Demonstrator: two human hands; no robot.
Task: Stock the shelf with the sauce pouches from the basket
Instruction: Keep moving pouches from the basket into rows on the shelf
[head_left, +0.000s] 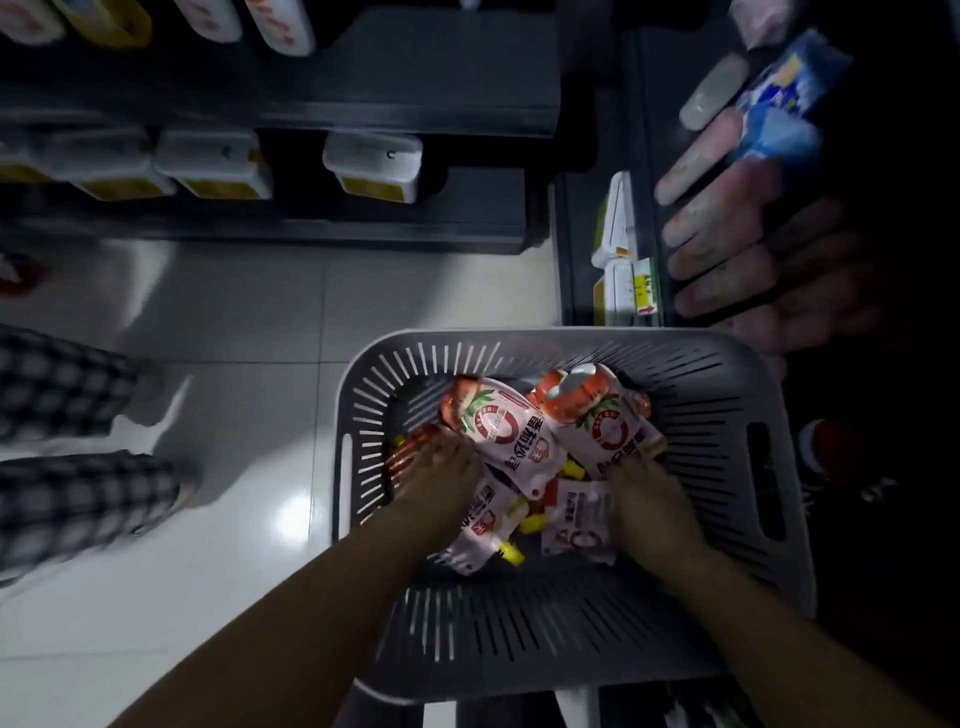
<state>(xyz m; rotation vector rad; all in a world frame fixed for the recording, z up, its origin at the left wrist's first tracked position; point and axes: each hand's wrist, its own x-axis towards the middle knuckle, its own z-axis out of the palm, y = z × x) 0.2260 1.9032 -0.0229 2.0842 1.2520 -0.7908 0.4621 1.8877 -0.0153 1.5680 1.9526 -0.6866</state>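
A grey slotted basket (737, 384) stands below me with several white-and-red sauce pouches with yellow caps in it. Both my hands are down inside it. My left hand (441, 478) grips the lower edge of one upright pouch (506, 431) at the left. My right hand (647, 499) grips the bottom of a second pouch (610, 415) at the right. More pouches (574, 519) lie flat between and under my hands. The dark shelf (415, 109) rises beyond the basket.
White-and-yellow packs (371, 166) stand on the lower shelf at left and centre. A side shelf at right holds pale rolls (722, 228) and a blue packet (784, 104). A person in checked trousers (67, 457) stands on the tiled floor at left.
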